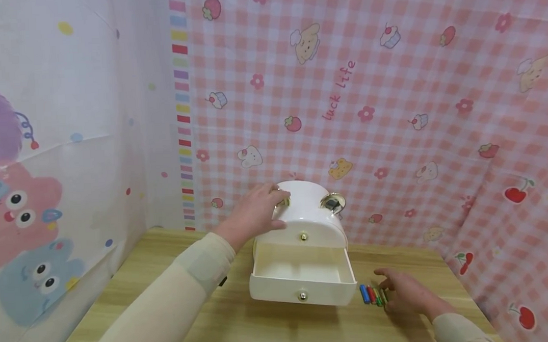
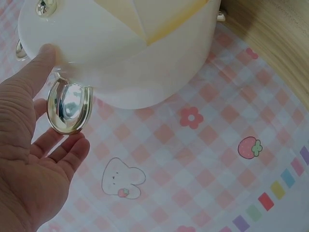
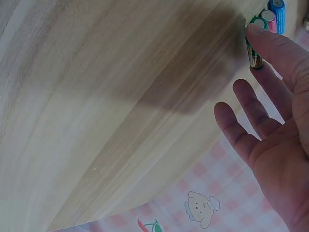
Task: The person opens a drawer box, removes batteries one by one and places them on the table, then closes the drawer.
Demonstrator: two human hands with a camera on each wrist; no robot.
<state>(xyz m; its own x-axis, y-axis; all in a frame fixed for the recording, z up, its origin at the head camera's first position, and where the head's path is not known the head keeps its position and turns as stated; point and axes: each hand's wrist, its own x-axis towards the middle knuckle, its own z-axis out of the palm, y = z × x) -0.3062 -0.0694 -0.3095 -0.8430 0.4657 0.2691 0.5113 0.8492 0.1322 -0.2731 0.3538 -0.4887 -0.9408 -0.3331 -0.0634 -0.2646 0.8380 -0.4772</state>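
Note:
A white, domed drawer box (image 1: 309, 195) with gold ear-shaped fittings and round knobs stands on the table. My left hand (image 1: 257, 212) is at its left gold fitting (image 2: 70, 106). In the left wrist view the thumb (image 2: 46, 60) rests on the white shell, and the loosely bent fingers pass behind and below the fitting. The lower drawer (image 1: 299, 272) is pulled out with a bare inside. To its right, my right hand (image 1: 405, 290) pinches a green and gold battery (image 3: 254, 53) between thumb and index finger, other fingers spread. Beside it lie blue (image 1: 364, 293) and red (image 1: 372, 294) batteries.
The wood-grain table (image 1: 249, 330) ends against a pink checked cloth (image 1: 392, 150) behind and to the right. A white cartoon-print cloth (image 1: 95, 173) hangs on the left. A small black object (image 1: 222, 281) lies left of the box, partly behind the left sleeve.

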